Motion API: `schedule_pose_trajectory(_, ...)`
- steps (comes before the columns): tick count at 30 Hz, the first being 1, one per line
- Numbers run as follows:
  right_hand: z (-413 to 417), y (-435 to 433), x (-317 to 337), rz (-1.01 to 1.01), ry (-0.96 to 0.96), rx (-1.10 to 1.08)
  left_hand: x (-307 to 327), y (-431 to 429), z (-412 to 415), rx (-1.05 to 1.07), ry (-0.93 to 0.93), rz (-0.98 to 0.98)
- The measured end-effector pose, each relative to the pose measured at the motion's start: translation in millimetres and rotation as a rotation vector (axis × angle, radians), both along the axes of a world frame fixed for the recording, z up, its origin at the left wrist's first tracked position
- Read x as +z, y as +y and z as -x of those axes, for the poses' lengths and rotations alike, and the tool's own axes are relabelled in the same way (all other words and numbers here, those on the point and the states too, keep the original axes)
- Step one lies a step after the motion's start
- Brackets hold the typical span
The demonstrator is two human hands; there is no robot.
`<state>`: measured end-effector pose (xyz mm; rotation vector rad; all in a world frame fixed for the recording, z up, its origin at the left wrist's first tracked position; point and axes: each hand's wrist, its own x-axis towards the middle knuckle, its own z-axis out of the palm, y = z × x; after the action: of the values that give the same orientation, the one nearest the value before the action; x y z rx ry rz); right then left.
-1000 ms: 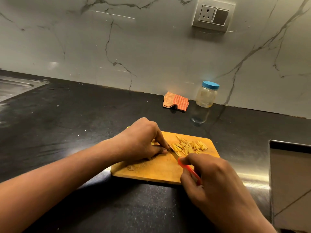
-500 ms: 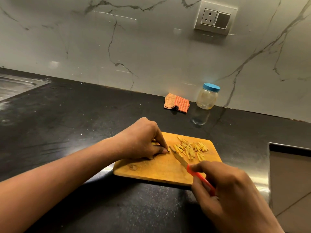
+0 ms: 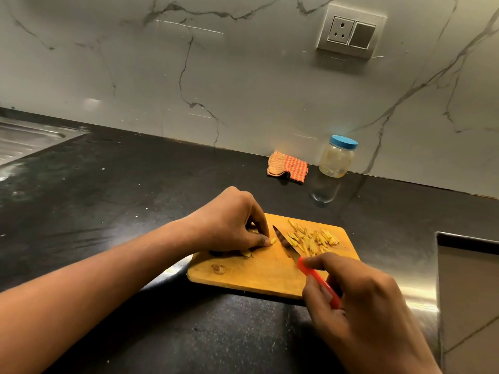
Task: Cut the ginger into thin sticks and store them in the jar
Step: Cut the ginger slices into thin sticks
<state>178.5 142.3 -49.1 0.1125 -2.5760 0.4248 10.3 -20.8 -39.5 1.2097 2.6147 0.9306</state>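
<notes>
A wooden cutting board (image 3: 259, 276) lies on the black counter. A pile of thin ginger sticks (image 3: 313, 238) sits on its far right part. My left hand (image 3: 229, 222) rests on the board's left side, fingers pinched on a small uncut ginger piece (image 3: 272, 241). My right hand (image 3: 361, 306) grips a knife (image 3: 286, 244) by its red handle, blade lying between the ginger piece and the pile. A clear jar (image 3: 337, 157) with a blue lid stands shut by the wall, behind the board.
A folded orange checked cloth (image 3: 287, 166) lies left of the jar. A steel sink drainer (image 3: 24, 139) is at the far left. The counter drops off at a cut-out (image 3: 467, 292) on the right. A wall socket (image 3: 351, 31) sits above.
My right hand has drawn the knife back to the right, away from my left fingers. The blade has pushed cut sticks towards the pile. My left hand stays on the ginger piece.
</notes>
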Motion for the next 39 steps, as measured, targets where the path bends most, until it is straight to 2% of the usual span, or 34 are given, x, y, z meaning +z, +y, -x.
schedule_pose_trajectory(9, 5, -3, -6, 0.009, -0.071, -0.035, -1, 3, -1, -0.018, -0.027, 0.001)
schedule_pose_trajectory(17, 1, -6, -1, -0.010, -0.039, -0.024, -3, 1, 2, 0.014, -0.025, -0.056)
schedule_pose_trajectory(24, 3, -10, -2, -0.023, -0.061, -0.016, -3, 2, 0, 0.002, -0.028, -0.025)
schedule_pose_trajectory(39, 7, -15, -4, -0.118, -0.084, -0.047, -2, 2, -1, -0.043, 0.080, 0.052)
